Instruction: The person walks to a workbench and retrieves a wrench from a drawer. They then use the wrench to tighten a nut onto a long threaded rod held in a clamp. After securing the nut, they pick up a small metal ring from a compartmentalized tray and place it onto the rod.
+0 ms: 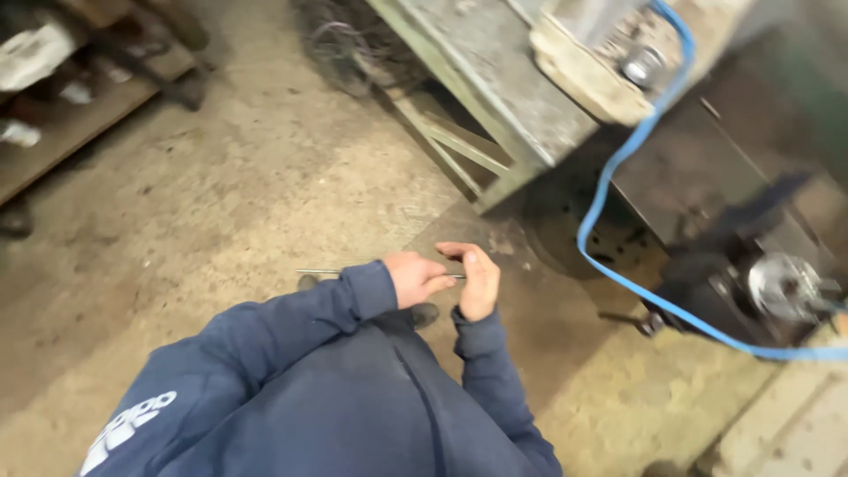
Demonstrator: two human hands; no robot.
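I hold a thin metal rod (pixel 320 271) level in front of my body, above the concrete floor. My left hand (pixel 417 278) is closed around the rod near its right end, and the long part sticks out to the left past my blue sleeve. My right hand (pixel 478 281) is raised beside it with the fingers curled over the rod's right tip. My dark shoes (pixel 425 314) show just below my hands.
A grey metal workbench (pixel 495 79) stands ahead. A blue hose (pixel 618 168) loops from it down to a dark machine with a round metal part (pixel 782 287) at right. A wooden shelf (pixel 62 124) with clutter is at left, tangled wire (pixel 340 44) at the back.
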